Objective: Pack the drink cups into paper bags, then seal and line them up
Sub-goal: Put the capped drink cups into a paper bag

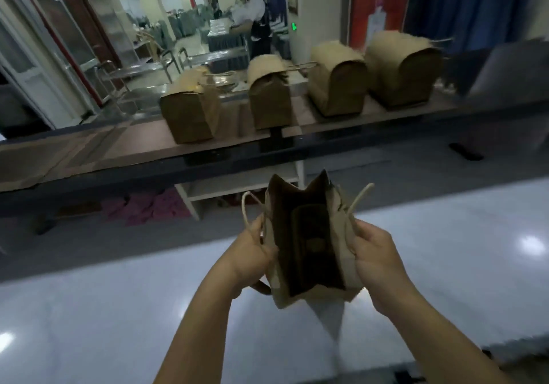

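I hold an open brown paper bag (341,253) above the white counter (118,309). My left hand (252,253) grips its left rim by the cord handle, and my right hand (377,255) grips the right rim and its cord. The bag's mouth is spread wide; a dark shape lies inside at the bottom, too dim to identify. Several folded-over paper bags stand in a row on the brown shelf (89,151) beyond: one at the left (190,116), one in the middle (269,101), and two at the right (338,86).
A dark flat object (465,151) lies right of the shelf's edge. Under the shelf stand a white rack (237,187) and pink cloth (148,208). A person (255,18) works at a table in the hall behind.
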